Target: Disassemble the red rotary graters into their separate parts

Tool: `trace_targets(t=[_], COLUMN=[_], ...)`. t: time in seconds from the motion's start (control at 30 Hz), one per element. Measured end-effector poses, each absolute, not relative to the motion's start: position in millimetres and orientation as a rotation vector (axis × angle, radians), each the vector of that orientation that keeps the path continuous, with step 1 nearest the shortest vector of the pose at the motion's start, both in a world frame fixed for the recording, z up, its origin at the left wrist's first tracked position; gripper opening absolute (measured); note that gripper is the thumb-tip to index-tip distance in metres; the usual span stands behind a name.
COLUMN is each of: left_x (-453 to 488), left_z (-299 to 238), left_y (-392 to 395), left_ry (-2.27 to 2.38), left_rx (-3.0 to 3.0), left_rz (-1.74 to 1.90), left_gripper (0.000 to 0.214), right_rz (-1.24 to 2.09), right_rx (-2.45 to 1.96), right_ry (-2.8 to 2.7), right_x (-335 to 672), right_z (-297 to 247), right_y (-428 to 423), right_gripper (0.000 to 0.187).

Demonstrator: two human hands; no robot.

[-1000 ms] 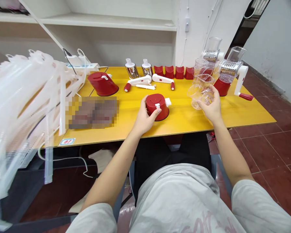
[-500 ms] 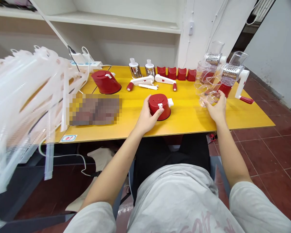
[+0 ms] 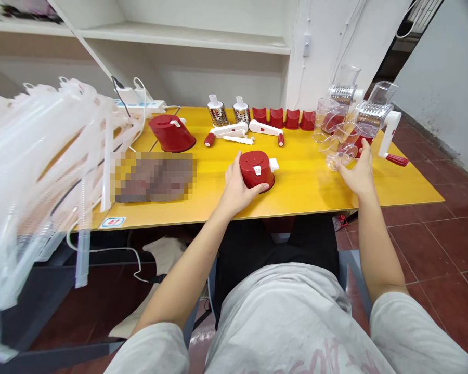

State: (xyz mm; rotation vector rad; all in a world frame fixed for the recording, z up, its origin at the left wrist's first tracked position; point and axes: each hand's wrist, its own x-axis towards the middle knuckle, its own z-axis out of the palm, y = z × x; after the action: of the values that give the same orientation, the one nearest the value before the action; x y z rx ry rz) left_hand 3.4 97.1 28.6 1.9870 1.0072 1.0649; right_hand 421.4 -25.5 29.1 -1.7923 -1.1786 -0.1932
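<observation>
My left hand (image 3: 239, 187) is wrapped round the left side of a red grater base (image 3: 255, 169) with a white lever, which stands on the table near its front edge. Over at the right, my right hand (image 3: 358, 174) has thumb and fingers spread beside a clear plastic grater housing (image 3: 338, 150); whether it touches the housing I cannot tell. Just behind that hand stands an assembled rotary grater (image 3: 374, 111) with a metal drum and a white crank. Another assembled grater (image 3: 343, 94) is farther back.
At the back are metal grater drums (image 3: 217, 113), white crank handles (image 3: 265, 128) with red grips and several red food pushers (image 3: 276, 118). Another red base (image 3: 171, 132) stands left. Bagged translucent plastic parts (image 3: 62, 150) fill the left end, near a power strip (image 3: 148, 107).
My right hand has shifted slightly right, its fingers spread wider near the clear housings. My left thumb has slid down from the white lever along the red base, which stays in place.
</observation>
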Motion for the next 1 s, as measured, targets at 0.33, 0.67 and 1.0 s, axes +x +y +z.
trace_targets(t=[0.33, 0.67, 1.0], left_x=[-6.1, -47.0, -58.5], left_z=[35.2, 74.9, 101.7], left_y=[109.0, 183.4, 209.3], left_ry=[0.964, 1.547, 1.803], left_rx=[2.049, 2.154, 2.216], left_rz=[1.131, 0.943, 0.730], left_gripper=[0.126, 0.112, 0.117], right_rz=[-0.329, -0.339, -0.338], right_rx=[-1.669, -1.519, -1.436], right_ry=[-1.246, -1.164, -1.186], right_x=[419.9, 394.8, 381.9], right_z=[63.4, 93.8, 100.7], right_y=[-41.7, -60.4, -61.2], right_gripper=[0.118, 0.095, 0.077])
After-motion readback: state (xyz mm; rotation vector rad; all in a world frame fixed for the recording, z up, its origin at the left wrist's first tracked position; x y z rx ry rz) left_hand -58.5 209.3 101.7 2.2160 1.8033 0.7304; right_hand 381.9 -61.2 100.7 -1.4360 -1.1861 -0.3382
